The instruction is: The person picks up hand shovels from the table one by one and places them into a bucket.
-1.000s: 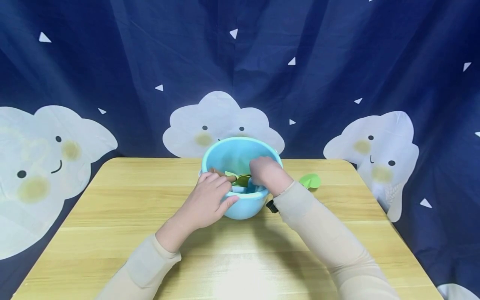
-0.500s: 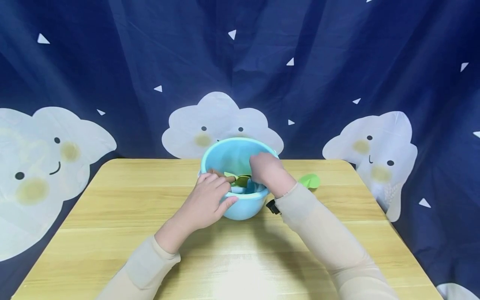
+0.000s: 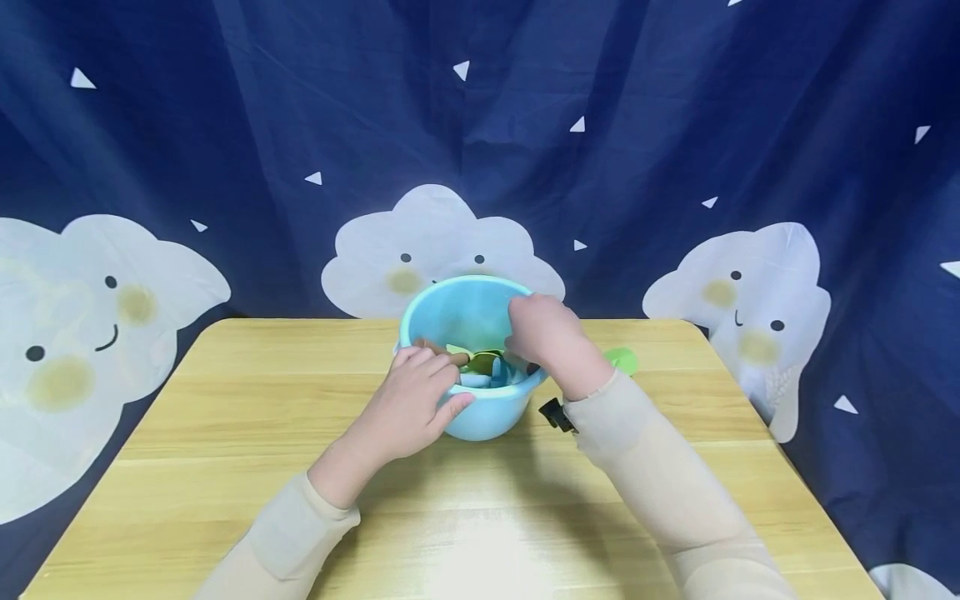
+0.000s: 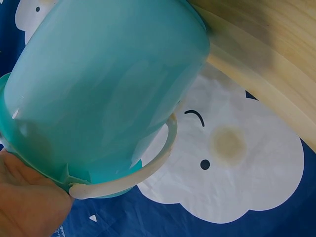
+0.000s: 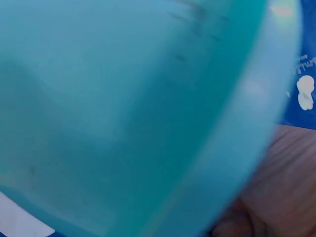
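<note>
A light blue bucket [image 3: 487,415] stands on the table, tools inside it. My left hand [image 3: 408,400] grips its near left rim, with fingers over the edge and thumb along the outside. In the left wrist view, the palm [image 4: 29,197] lies against the rim beside the bucket's white carrying handle [image 4: 126,180]. My right hand [image 3: 547,333] reaches over the right rim, its fingertips hidden; a small dark spot shows below it. Inside are a wooden handle [image 3: 456,359], a yellow-green tool head [image 3: 482,363] and a blue piece [image 3: 497,372]. The right wrist view is mostly blurred bucket wall [image 5: 98,98].
A bright green scoop-like head [image 3: 622,360] lies on the table [image 3: 360,525] to the right of the bucket, partly behind the right arm. A black strap clip [image 3: 557,414] sits by the right cuff. Behind the table hangs a dark blue curtain [image 3: 375,100] with smiling clouds.
My right hand has shifted right and slightly up toward the bucket's right rim. The right sleeve now covers more of the green head. My left hand keeps its place on the rim.
</note>
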The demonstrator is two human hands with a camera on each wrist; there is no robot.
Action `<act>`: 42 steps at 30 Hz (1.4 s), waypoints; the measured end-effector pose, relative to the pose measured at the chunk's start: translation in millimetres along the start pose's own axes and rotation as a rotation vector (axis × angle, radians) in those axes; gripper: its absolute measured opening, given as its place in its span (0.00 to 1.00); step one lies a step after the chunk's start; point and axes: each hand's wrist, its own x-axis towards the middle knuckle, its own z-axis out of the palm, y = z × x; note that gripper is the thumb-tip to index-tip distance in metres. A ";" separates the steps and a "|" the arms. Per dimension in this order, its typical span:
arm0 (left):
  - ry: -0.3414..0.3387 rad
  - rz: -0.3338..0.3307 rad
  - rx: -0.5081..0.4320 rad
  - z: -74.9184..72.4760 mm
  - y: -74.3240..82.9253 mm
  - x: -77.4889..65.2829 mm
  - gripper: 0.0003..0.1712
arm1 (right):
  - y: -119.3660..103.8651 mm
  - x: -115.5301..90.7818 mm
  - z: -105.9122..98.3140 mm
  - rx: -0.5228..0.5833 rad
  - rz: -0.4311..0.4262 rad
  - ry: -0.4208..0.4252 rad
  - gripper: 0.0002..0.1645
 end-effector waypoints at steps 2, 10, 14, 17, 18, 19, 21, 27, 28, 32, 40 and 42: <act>-0.002 -0.003 0.001 0.1 -0.2 -0.2 0.24 | 2.4 -3.5 -2.3 0.000 0.001 0.019 0.13; -0.002 -0.005 0.002 -0.4 0.2 -0.2 0.24 | 14.4 -15.1 -8.3 0.022 -0.002 0.099 0.15; -0.001 -0.003 0.001 -0.7 0.7 -0.2 0.25 | 21.9 -20.7 -12.0 0.036 0.001 0.106 0.13; -0.003 -0.004 0.002 -0.8 1.0 -0.2 0.25 | 28.2 -25.0 -14.2 0.049 0.010 0.110 0.11; -0.003 -0.004 0.002 -0.7 1.0 -0.2 0.25 | 30.7 -26.2 -14.6 0.049 0.010 0.111 0.11; -0.003 -0.004 0.003 -0.6 0.9 -0.2 0.25 | 33.3 -27.4 -14.9 0.047 0.006 0.116 0.12; -0.003 -0.005 0.003 -0.3 0.7 -0.3 0.26 | 38.0 -29.7 -15.4 0.056 0.002 0.119 0.16; 0.001 -0.006 0.006 0.6 -0.8 -0.6 0.29 | 50.9 -34.3 -12.6 0.089 -0.009 0.118 0.27; 0.002 -0.006 0.007 0.8 -1.1 -0.6 0.29 | 52.9 -35.0 -12.1 0.096 -0.008 0.114 0.28; -0.001 -0.007 0.008 1.0 -1.5 -0.6 0.29 | 60.9 -37.2 -10.4 0.121 0.019 0.093 0.31; 0.003 -0.007 0.002 -1.3 0.1 -0.5 0.27 | 80.0 -35.0 6.5 0.155 0.077 0.028 0.30; 0.001 -0.009 0.000 -1.6 0.1 -0.8 0.26 | 85.7 -32.4 14.2 0.149 0.082 0.009 0.29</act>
